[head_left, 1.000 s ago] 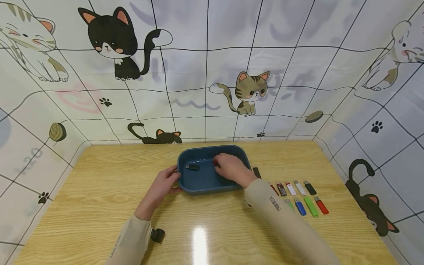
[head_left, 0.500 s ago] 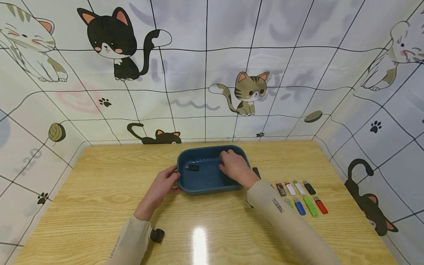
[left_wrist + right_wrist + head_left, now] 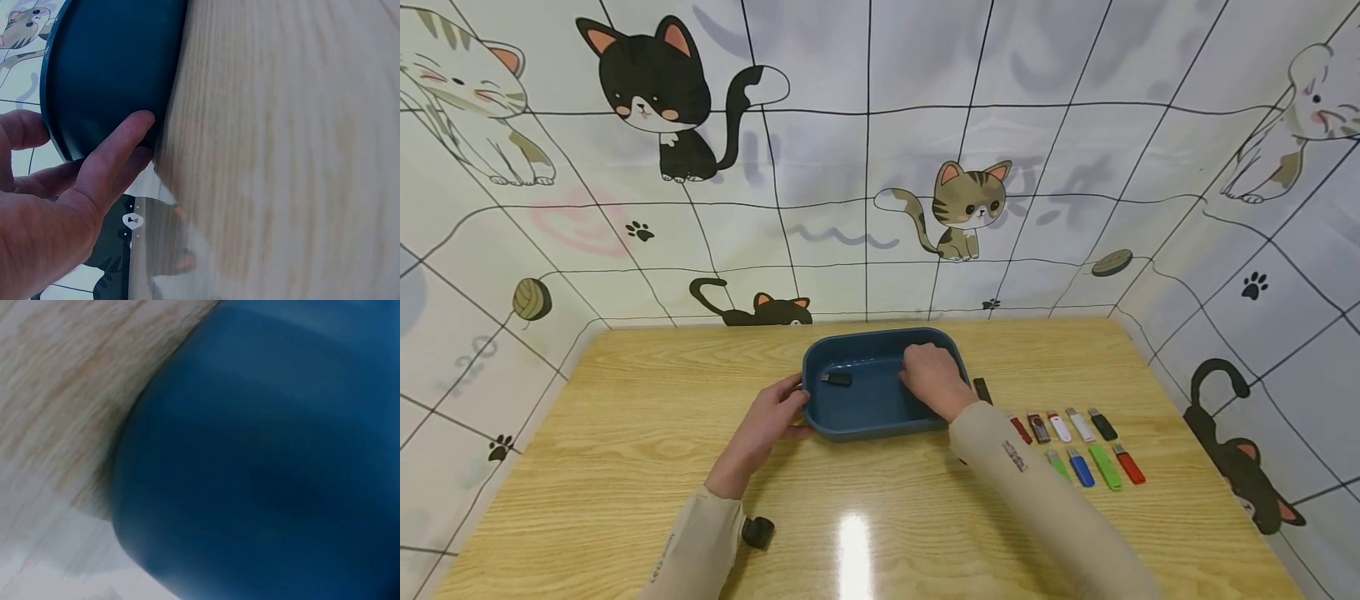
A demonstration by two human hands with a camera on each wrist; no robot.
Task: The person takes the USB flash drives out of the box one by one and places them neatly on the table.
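A dark blue plastic bin (image 3: 850, 435) stands on the wooden table. My left hand (image 3: 772, 410) grips its left end, digits at the rim and against the outer wall, as the left wrist view also shows of this hand (image 3: 62, 206). Inside the bin, at its right end, my right hand (image 3: 934, 379) reaches down with bent fingers. Its fingertips are hidden, so I cannot tell whether they hold anything. A black USB stick (image 3: 837, 379) lies on the bin floor toward the left. The right wrist view shows only the blurred bin wall (image 3: 250, 456).
Right of the bin, USB sticks lie in two rough rows, among them a blue one (image 3: 1081, 468), a light green one (image 3: 1105, 467), a red one (image 3: 1130, 465) and a black one (image 3: 1103, 425). A dark stick (image 3: 982, 391) lies beside the bin. A cat-print wall covering (image 3: 827, 183) encloses the table.
My right hand has shifted slightly right inside the bin, and its fingers have turned down. The red thing seen at its fingertips a second ago is out of sight. My left hand stays put.
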